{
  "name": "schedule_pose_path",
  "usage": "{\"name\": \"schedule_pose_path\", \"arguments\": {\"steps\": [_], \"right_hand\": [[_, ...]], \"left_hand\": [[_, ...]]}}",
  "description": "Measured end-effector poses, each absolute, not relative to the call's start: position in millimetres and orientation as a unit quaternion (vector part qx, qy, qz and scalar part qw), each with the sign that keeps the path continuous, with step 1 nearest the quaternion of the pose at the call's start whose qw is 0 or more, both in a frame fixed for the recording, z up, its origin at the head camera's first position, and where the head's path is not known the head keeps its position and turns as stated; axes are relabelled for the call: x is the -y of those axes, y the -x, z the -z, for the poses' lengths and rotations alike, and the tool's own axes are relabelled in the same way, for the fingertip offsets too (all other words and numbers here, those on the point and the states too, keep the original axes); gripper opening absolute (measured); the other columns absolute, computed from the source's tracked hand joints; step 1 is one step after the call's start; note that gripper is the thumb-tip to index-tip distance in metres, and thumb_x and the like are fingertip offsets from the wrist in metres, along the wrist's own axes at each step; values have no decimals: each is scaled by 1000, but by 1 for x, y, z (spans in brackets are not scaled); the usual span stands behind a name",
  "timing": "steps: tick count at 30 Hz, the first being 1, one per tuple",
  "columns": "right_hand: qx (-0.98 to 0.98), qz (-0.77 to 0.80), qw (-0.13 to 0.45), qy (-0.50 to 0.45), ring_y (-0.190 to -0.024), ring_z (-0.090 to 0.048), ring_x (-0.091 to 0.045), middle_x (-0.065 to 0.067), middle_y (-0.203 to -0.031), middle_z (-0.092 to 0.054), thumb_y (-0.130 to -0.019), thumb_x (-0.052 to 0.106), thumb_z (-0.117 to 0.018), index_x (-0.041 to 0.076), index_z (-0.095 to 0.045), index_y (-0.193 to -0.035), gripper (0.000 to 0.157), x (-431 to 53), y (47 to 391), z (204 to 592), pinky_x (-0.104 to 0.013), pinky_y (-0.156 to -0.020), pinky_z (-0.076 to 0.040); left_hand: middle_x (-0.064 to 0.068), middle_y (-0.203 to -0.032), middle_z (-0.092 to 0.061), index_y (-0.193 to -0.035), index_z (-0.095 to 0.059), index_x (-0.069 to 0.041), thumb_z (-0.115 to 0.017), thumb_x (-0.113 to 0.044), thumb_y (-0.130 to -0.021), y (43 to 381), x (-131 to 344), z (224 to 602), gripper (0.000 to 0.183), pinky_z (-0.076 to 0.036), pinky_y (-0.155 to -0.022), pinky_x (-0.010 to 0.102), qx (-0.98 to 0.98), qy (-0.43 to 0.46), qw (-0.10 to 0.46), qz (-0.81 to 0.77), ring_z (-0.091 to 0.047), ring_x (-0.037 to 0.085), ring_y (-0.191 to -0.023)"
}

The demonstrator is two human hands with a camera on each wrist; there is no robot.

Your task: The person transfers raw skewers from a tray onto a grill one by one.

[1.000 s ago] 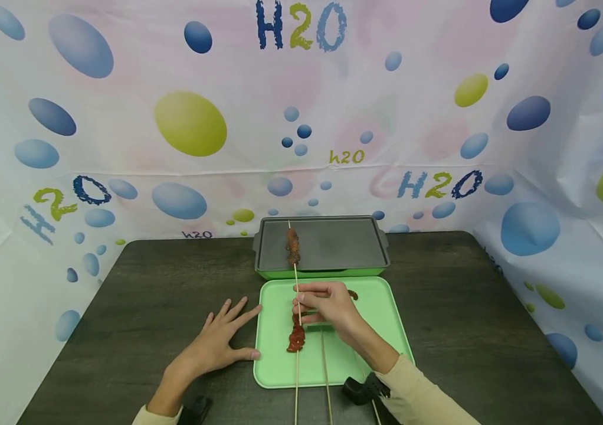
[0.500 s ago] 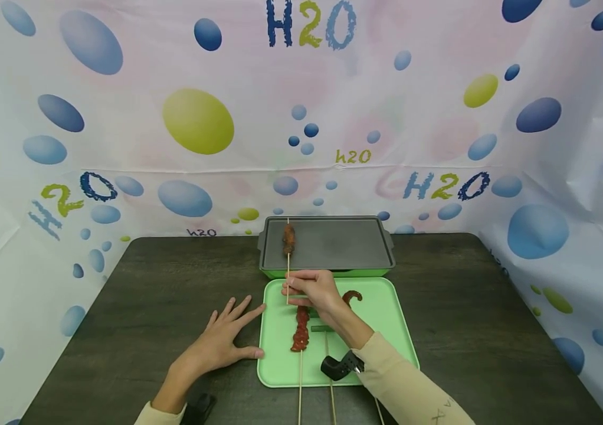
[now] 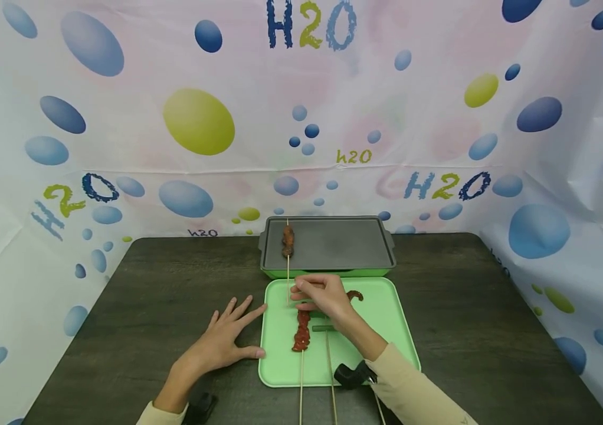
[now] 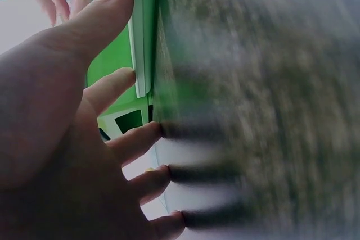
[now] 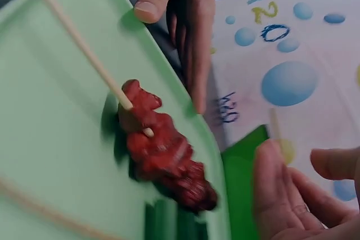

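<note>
A skewer of brown meat [image 3: 288,241] lies on the left part of the grey griddle plate [image 3: 341,242], its bare stick reaching toward me over the green tray [image 3: 275,369]. Just right of that stick is my right hand [image 3: 328,298], thumb and fingers apart in the right wrist view, holding nothing. My left hand [image 3: 216,345] is spread on the table, thumb and index fingertip at the tray's left rim. On the tray, below my right hand, lies a skewer of red meat [image 3: 301,333]. Beside it is a skewer with green pieces [image 3: 323,328], partly hidden by my right arm.
A curled brown piece [image 3: 354,294] shows on the tray behind my right wrist; a stick [image 3: 379,407] pokes out below my sleeve. Several sticks overhang the tray's near edge. The griddle's green base [image 3: 333,273] stands right behind the tray on the dark table [image 3: 471,330].
My right hand moved left with the brown meat skewer, laid it on the griddle's left side, then let go and shifted slightly right. My left hand stayed at the tray's rim.
</note>
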State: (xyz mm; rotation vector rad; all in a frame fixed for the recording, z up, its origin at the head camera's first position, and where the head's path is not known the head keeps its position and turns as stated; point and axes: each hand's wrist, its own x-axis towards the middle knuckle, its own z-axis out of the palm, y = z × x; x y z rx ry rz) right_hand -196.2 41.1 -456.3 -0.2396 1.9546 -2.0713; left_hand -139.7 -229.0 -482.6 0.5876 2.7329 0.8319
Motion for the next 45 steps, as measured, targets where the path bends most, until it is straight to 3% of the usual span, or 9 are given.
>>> {"name": "schedule_pose_path", "arguments": {"steps": [8,19,25,31,38,45], "right_hand": [[-718,667,111,167,-102,-70,-45,-27,-111,-71,-104,12,-62,-7,-65,-130,32,-81,161,433,-50,-83,-60],[-769,614,92,154,-90,-74,-30,-25,-107,-71,-103,12,-65,-2,-67,-127,28,-126,113,437,-47,-76,-61],[-773,610,83,154,-86,-74,-25,-26,-105,-71,-102,9,-65,-6,-65,-127,29,-144,94,447,-43,-71,-62],[-789,590,101,137,-82,-73,-21,-20,-101,-71,-102,11,-66,-6,-65,-127,30,-162,81,464,-39,-65,-62],[-828,519,128,169,-72,-68,-9,1,-92,-70,-104,14,-63,0,-63,-131,30,-185,65,476,-30,-58,-56],[-783,565,219,142,-69,-71,-16,-7,-88,-73,-104,13,-63,-7,-58,-131,34,-199,57,482,-34,-58,-59]], "left_hand": [[23,-167,-22,-161,-40,-20,-76,-57,-86,140,231,483,91,-6,-106,84,-931,-206,103,-284,-9,56,-150],[24,-166,-23,-160,-40,-19,-76,-56,-86,137,233,483,91,-7,-105,85,-930,-205,99,-289,-9,57,-150],[23,-167,-21,-161,-39,-20,-76,-57,-86,136,233,482,91,-5,-108,83,-929,-199,108,-293,-7,56,-151],[23,-167,-22,-160,-40,-22,-77,-56,-86,137,231,487,90,-5,-107,84,-927,-201,105,-300,-8,56,-151],[27,-165,-25,-159,-42,-21,-77,-56,-85,137,229,485,89,-6,-104,85,-921,-214,88,-312,-10,59,-149],[27,-165,-24,-160,-41,-22,-78,-56,-85,137,231,487,90,-6,-104,86,-921,-214,88,-313,-10,60,-149]]}}
